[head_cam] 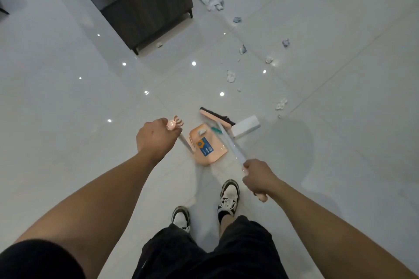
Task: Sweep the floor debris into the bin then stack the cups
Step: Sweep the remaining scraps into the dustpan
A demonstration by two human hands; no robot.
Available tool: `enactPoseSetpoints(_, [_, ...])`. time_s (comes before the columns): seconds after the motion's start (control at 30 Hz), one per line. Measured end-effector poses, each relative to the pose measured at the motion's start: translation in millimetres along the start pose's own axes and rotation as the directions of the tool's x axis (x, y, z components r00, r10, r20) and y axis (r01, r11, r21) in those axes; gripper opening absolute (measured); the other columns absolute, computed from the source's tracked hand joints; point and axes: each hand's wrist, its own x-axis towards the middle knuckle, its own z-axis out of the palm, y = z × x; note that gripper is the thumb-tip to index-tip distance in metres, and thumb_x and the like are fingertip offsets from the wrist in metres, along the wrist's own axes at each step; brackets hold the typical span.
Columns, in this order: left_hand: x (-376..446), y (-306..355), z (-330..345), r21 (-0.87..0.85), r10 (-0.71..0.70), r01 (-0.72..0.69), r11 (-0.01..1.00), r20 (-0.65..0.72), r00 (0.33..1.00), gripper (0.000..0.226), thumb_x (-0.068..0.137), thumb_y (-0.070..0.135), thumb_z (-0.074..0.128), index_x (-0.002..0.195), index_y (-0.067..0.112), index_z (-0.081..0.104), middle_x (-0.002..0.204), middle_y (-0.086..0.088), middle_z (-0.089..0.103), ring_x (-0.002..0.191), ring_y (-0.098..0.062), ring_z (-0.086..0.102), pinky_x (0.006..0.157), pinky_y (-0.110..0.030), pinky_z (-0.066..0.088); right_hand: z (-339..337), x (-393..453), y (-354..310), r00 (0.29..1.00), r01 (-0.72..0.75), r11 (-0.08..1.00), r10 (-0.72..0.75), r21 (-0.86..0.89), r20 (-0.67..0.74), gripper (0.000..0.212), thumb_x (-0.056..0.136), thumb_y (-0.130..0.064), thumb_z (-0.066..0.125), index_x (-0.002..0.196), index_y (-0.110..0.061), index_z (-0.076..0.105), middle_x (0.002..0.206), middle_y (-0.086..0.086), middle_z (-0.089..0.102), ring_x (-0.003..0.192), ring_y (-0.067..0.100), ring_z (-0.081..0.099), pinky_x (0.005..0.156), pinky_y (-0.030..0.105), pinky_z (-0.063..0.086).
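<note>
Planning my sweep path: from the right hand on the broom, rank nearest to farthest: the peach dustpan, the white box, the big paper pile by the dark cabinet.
From the right hand:
1. Peach plastic dustpan, just left-forward.
2. White rectangular box, ahead beside the broom head.
3. Crumpled white paper pile, far ahead by the dark cabinet.

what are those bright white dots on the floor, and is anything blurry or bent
Head view: the dots are ceiling lights mirrored in the glossy white tiled floor; wide-angle bending splays the forearms and tilts the dark wooden cabinet; overall dim, the scattered crumpled paper scraps soft.
</note>
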Motion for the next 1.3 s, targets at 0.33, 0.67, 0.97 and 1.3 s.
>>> enactPoseSetpoints(0.33, [3.7, -10.4, -2.3, -0.046, 0.072, -0.071, 0.996, 0.024, 0.997, 0.034, 0.079, 0.055, 0.057, 0.071, 0.022, 0.056, 0.067, 0.002, 0.056, 0.069, -0.028, 0.056, 0.059, -0.030, 0.039, 31.3, -64.9, -6.5, 0.998, -0.058, 0.859, 0.032, 0.509, 0.059, 0.048, 0.087, -0.009, 0.066, 0.132, -0.020, 0.057, 0.075, 0.016, 0.059, 0.040, 0.016, 0.046, 0.040, 0.022, 0.033])
enactPoseSetpoints(0.67, [2.9, -14.0, -17.6, -0.132, 0.203, -0.193, 0.972, 0.069, 0.977, 0.030, 0.073, 0.053, 0.062, 0.066, 0.023, 0.058, 0.060, 0.005, 0.060, 0.060, -0.012, 0.053, 0.049, -0.025, 0.030, 38.0, -77.6, -6.5, 0.968, 0.006, 0.839, 0.130, 0.543, -0.212, 0.052, 0.089, -0.011, 0.060, 0.140, -0.023, 0.055, 0.075, 0.010, 0.062, 0.037, 0.015, 0.048, 0.039, 0.024, 0.039])
enactPoseSetpoints(0.97, [1.4, 23.7, 3.0, -0.130, 0.197, -0.179, 0.975, 0.145, 0.969, 0.031, 0.074, 0.051, 0.061, 0.069, 0.022, 0.057, 0.065, 0.001, 0.064, 0.068, -0.021, 0.060, 0.054, -0.028, 0.036, -5.5, -26.2, 23.4, 0.919, -0.073, 0.851, 0.260, 0.521, -0.295, 0.042, 0.083, -0.001, 0.062, 0.124, 0.006, 0.055, 0.080, 0.014, 0.056, 0.043, 0.024, 0.048, 0.044, 0.032, 0.041])
enactPoseSetpoints(1.3, [5.2, 38.5, 6.4, -0.090, 0.227, -0.216, 0.972, 0.126, 0.966, 0.032, 0.077, 0.053, 0.060, 0.070, 0.022, 0.055, 0.068, -0.001, 0.064, 0.069, -0.025, 0.060, 0.057, -0.029, 0.039, 26.3, -49.9, 24.4, 0.979, -0.166, 0.845, 0.202, 0.508, -0.016, 0.047, 0.089, -0.005, 0.066, 0.133, -0.017, 0.056, 0.081, 0.016, 0.058, 0.044, 0.020, 0.047, 0.040, 0.023, 0.037])
